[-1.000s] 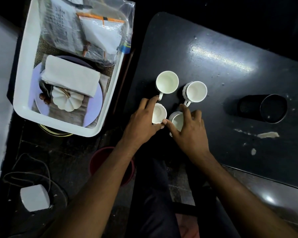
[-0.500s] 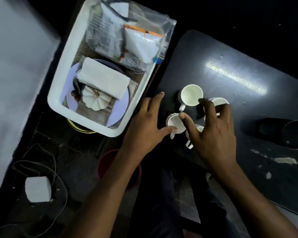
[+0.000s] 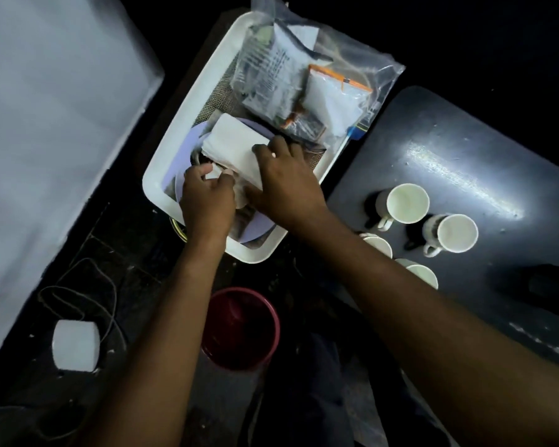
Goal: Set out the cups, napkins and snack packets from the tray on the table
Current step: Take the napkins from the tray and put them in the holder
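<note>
Both hands are inside the white tray (image 3: pixel 162 175). My right hand (image 3: pixel 284 182) rests on the folded white napkins (image 3: pixel 231 145), fingers curled over their right edge. My left hand (image 3: pixel 207 196) pinches the napkins' near left corner. The napkins lie on a lilac plate (image 3: pixel 255 229). A clear plastic bag of snack packets (image 3: pixel 307 88) fills the tray's far end. Several white cups (image 3: pixel 407 203) stand on the dark table (image 3: pixel 465 150) at the right, two partly hidden behind my right forearm.
A maroon bucket (image 3: pixel 242 330) sits on the floor below the tray. A small white box (image 3: pixel 75 345) with cables lies on the floor at lower left. A pale surface (image 3: pixel 46 124) fills the left side.
Both hands left the cups on the table and moved left into the tray, where they now grip the folded napkins. The view has swung left.
</note>
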